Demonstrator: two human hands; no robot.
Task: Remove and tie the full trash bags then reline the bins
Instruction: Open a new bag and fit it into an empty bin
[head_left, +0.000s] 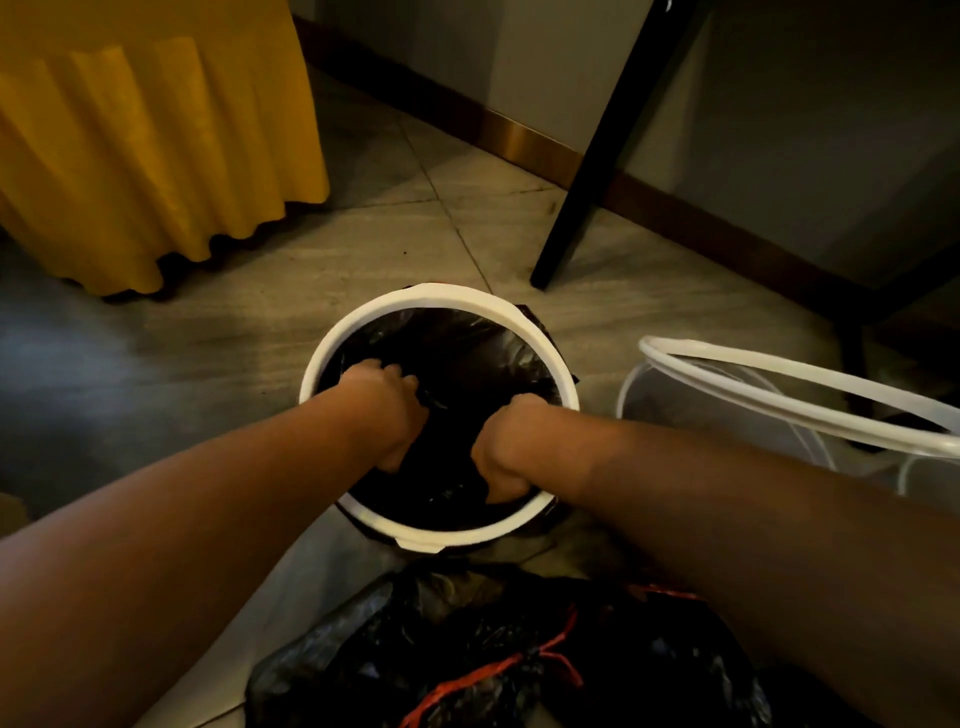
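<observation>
Relining the bin (441, 297), hands inside it.
Left hand (387, 410) and right hand (501, 447) clutch the black liner (467, 353); next, likely press it to the bin's bottom.

Yellow pleated table skirt (145, 156) upper left; slanted black furniture leg (605, 156) on tiled floor (260, 291); brown baseboard (524, 137) behind.

Single head cam, wide-angle. Faces forward and steeply down, near bin (447, 297) on floor (249, 312). No second view.
</observation>
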